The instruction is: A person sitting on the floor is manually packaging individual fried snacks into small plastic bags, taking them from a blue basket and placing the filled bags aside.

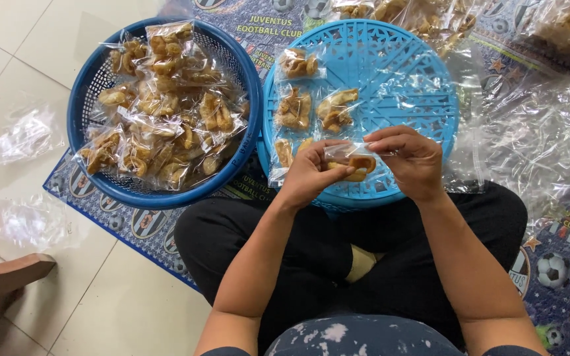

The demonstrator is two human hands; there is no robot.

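My left hand [313, 173] and my right hand [409, 158] together pinch a small clear plastic bag [356, 160] with brown fried snack pieces inside, held just above the near rim of a light blue perforated tray [409, 86]. The left thumb and fingers grip the bag's left side, the right fingers hold its top right edge. On the tray's left part lie three other filled small bags [296, 109]. A dark blue round basket [87, 92] to the left is heaped with several filled bags [166, 112].
Loose clear plastic sheets [549, 132] lie at the right, with more snacks in a big bag [423, 16] behind the tray. Crumpled plastic [24, 135] rests on the white tile floor at the left. A printed mat [562, 264] lies under everything. A wooden piece [1, 277] sits lower left.
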